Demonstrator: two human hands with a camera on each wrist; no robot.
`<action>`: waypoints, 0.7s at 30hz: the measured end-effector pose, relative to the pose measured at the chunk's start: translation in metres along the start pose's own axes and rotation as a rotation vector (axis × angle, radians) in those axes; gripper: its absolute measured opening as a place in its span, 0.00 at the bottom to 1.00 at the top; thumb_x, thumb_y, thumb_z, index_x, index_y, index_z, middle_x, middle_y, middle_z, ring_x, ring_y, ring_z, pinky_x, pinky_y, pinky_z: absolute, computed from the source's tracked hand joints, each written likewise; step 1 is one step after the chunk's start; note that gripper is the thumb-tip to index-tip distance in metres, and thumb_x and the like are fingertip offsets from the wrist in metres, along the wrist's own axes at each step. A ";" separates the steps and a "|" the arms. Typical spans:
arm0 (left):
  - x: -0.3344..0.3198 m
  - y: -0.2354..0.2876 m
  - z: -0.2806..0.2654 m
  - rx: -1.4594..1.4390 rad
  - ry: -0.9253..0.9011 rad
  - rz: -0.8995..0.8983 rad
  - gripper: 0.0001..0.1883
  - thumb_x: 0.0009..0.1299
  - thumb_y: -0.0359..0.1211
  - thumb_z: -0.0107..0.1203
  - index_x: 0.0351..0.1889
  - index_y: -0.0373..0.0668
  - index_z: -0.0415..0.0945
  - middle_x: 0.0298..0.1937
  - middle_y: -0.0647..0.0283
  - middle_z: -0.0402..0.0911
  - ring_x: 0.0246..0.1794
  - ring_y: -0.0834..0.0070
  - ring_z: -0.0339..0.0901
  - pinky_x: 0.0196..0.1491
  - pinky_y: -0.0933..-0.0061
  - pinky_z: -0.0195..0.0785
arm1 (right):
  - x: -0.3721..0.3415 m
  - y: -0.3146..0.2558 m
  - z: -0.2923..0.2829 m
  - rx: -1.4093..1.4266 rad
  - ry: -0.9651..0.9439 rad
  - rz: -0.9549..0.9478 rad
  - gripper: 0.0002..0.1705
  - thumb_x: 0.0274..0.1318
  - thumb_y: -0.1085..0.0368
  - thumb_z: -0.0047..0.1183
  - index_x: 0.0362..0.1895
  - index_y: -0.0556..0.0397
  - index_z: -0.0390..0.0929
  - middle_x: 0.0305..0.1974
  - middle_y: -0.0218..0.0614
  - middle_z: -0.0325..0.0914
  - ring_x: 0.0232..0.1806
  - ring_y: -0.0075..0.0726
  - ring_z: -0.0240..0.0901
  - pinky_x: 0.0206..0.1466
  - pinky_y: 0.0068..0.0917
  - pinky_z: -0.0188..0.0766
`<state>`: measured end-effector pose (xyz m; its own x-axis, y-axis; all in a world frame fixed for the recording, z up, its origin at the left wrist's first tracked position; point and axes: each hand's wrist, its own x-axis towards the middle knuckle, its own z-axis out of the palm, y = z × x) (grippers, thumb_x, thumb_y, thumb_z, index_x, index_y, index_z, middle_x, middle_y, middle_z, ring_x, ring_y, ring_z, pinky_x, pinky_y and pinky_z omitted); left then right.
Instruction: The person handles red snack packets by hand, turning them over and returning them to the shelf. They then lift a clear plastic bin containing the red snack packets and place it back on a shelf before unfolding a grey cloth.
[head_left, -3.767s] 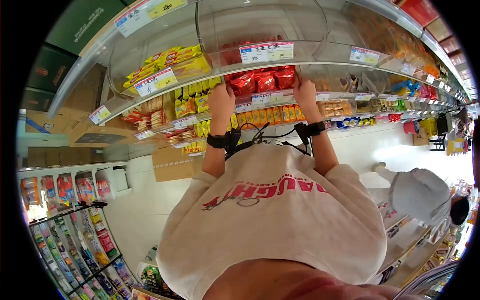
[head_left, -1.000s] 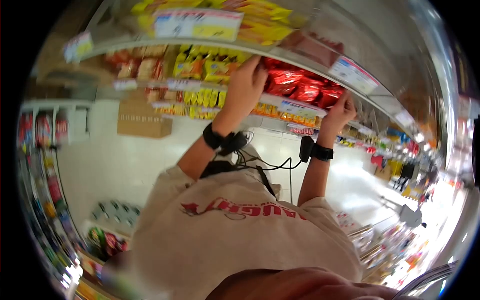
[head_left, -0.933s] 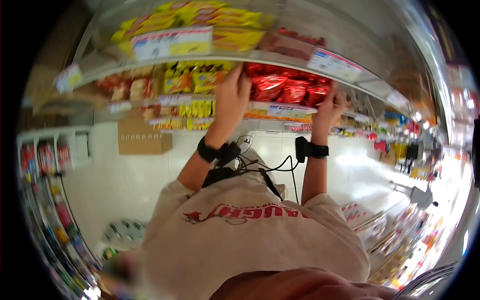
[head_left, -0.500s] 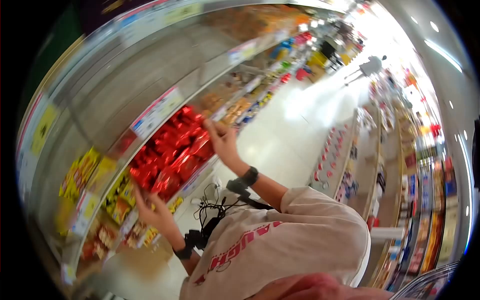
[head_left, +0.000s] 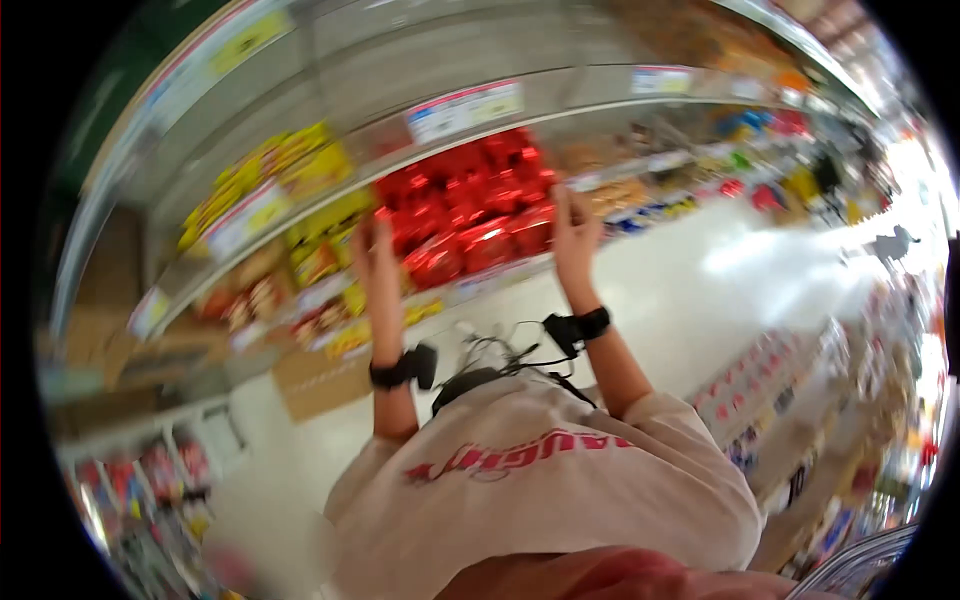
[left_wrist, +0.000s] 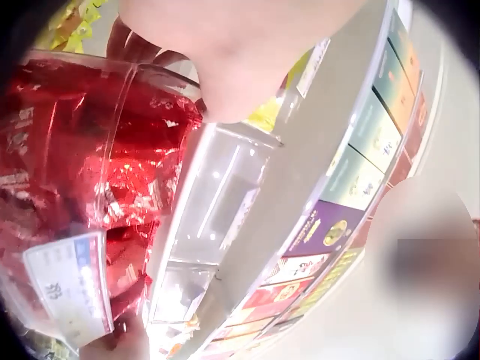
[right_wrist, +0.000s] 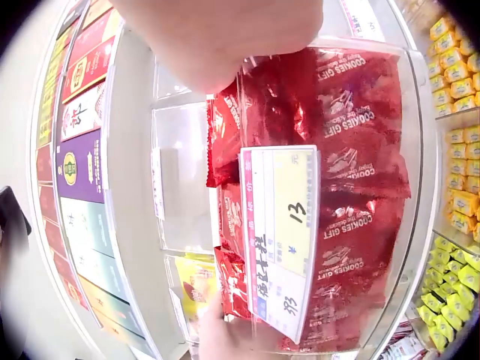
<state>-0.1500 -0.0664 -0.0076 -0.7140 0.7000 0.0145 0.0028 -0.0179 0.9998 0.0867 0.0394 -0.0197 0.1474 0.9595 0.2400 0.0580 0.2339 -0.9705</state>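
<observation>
A clear plastic bin (right_wrist: 420, 217) full of red foil cookie packets (head_left: 470, 205) sits between my hands, at the tier below the upper shelf edge. My left hand (head_left: 377, 255) grips its left side wall; in the left wrist view the thumb side of that hand (left_wrist: 240, 45) lies at the rim, fingers showing through the plastic. On the opposite wall my right hand (head_left: 577, 245) holds on, seen large at the top of the right wrist view. A white-and-yellow price tag (right_wrist: 281, 232) marked 13 hangs on the bin's front. Several rows of packets show in the head view.
Yellow snack packs (head_left: 265, 185) fill the bin at upper left, with a price label (head_left: 465, 110) on the shelf edge above. Lower tiers carry orange packs (right_wrist: 457, 161) and yellow-green packs (right_wrist: 454, 289). A cardboard box (head_left: 320, 382) stands on the floor.
More rows of red packets show from under the upper shelf than one second ago; the bin has come out towards me. Both hands stay on its sides. The head view has swung right and back.
</observation>
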 end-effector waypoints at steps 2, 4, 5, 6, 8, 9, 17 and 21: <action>0.002 0.014 0.004 -0.119 -0.001 -0.151 0.32 0.75 0.51 0.60 0.69 0.41 0.69 0.56 0.67 0.77 0.50 0.80 0.74 0.46 0.78 0.70 | 0.003 0.003 0.000 -0.019 -0.058 -0.012 0.20 0.74 0.56 0.55 0.50 0.64 0.82 0.36 0.30 0.82 0.40 0.20 0.73 0.46 0.24 0.72; 0.014 -0.014 0.001 -0.418 -0.157 -0.215 0.29 0.74 0.46 0.60 0.69 0.43 0.69 0.60 0.65 0.78 0.54 0.75 0.79 0.49 0.74 0.75 | 0.005 0.006 0.001 0.101 -0.130 -0.044 0.22 0.74 0.56 0.55 0.57 0.63 0.78 0.45 0.36 0.82 0.47 0.24 0.75 0.52 0.26 0.72; 0.015 -0.020 0.002 -0.488 -0.178 -0.255 0.27 0.73 0.44 0.60 0.67 0.44 0.70 0.60 0.65 0.79 0.56 0.74 0.79 0.52 0.72 0.76 | 0.004 0.008 -0.001 0.153 -0.148 -0.060 0.24 0.74 0.55 0.55 0.61 0.63 0.76 0.50 0.39 0.83 0.51 0.27 0.76 0.56 0.27 0.72; 0.011 -0.016 0.007 -0.523 -0.126 -0.201 0.20 0.76 0.44 0.57 0.61 0.45 0.76 0.58 0.67 0.83 0.58 0.74 0.79 0.58 0.68 0.73 | 0.004 0.012 -0.002 0.203 -0.178 -0.006 0.26 0.74 0.56 0.55 0.64 0.63 0.74 0.54 0.41 0.80 0.55 0.29 0.75 0.59 0.28 0.71; 0.013 -0.019 -0.003 -0.496 -0.206 -0.286 0.21 0.77 0.44 0.56 0.62 0.44 0.75 0.60 0.65 0.82 0.59 0.71 0.79 0.61 0.65 0.72 | 0.005 0.023 -0.005 0.285 -0.240 0.103 0.30 0.74 0.56 0.54 0.70 0.62 0.68 0.63 0.45 0.76 0.64 0.34 0.72 0.67 0.31 0.67; 0.013 -0.020 -0.004 -0.511 -0.229 -0.289 0.21 0.78 0.45 0.55 0.63 0.44 0.74 0.61 0.64 0.81 0.60 0.70 0.78 0.62 0.64 0.72 | 0.005 0.024 -0.008 0.270 -0.304 0.124 0.34 0.75 0.51 0.51 0.73 0.62 0.64 0.69 0.46 0.70 0.70 0.36 0.66 0.74 0.33 0.60; 0.003 -0.013 -0.004 -0.594 -0.381 -0.285 0.30 0.77 0.52 0.56 0.71 0.47 0.68 0.70 0.65 0.75 0.67 0.68 0.74 0.69 0.62 0.67 | 0.026 0.002 -0.023 0.707 -0.580 0.444 0.45 0.77 0.33 0.32 0.80 0.56 0.54 0.79 0.41 0.58 0.79 0.42 0.55 0.80 0.37 0.51; -0.006 -0.004 -0.001 -0.569 -0.350 -0.345 0.34 0.76 0.55 0.56 0.73 0.47 0.66 0.72 0.64 0.72 0.69 0.68 0.72 0.70 0.62 0.66 | 0.033 0.001 -0.008 0.653 -0.512 0.491 0.43 0.77 0.35 0.35 0.79 0.55 0.57 0.77 0.41 0.61 0.77 0.41 0.59 0.79 0.37 0.54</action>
<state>-0.1460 -0.0711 -0.0117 -0.3443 0.9170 -0.2013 -0.6113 -0.0563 0.7894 0.0993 0.0696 -0.0130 -0.4486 0.8898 -0.0841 -0.4793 -0.3189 -0.8177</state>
